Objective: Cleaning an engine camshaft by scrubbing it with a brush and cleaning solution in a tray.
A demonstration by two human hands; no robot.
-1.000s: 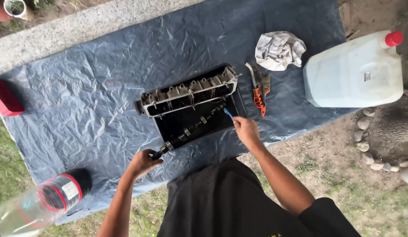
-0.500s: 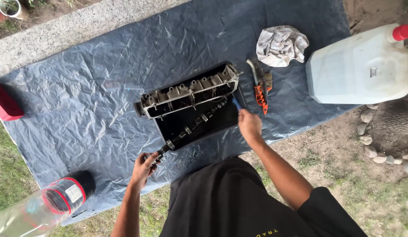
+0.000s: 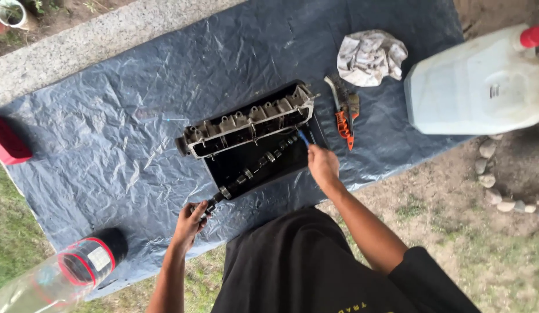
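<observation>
A grey metal cylinder head (image 3: 249, 124) stands along the far edge of a black tray (image 3: 263, 168) on a dark tarp. A long camshaft (image 3: 252, 169) lies slanted across the tray. My left hand (image 3: 191, 219) grips the camshaft's near end, which sticks out past the tray's lower left corner. My right hand (image 3: 322, 165) holds a small blue-handled brush (image 3: 303, 138) with its tip at the camshaft's far end, close to the cylinder head.
The blue-grey tarp (image 3: 107, 133) covers the ground. An orange-handled tool and a brush (image 3: 345, 113) lie right of the tray, with a crumpled rag (image 3: 371, 57) behind them. A white jerrycan (image 3: 475, 81) lies at far right, a clear plastic bottle (image 3: 55, 275) at lower left, a red object (image 3: 8, 142) at left.
My left hand has slid a little toward me along the camshaft's end. My right hand stays at the far end with the brush. The view has shifted slightly.
</observation>
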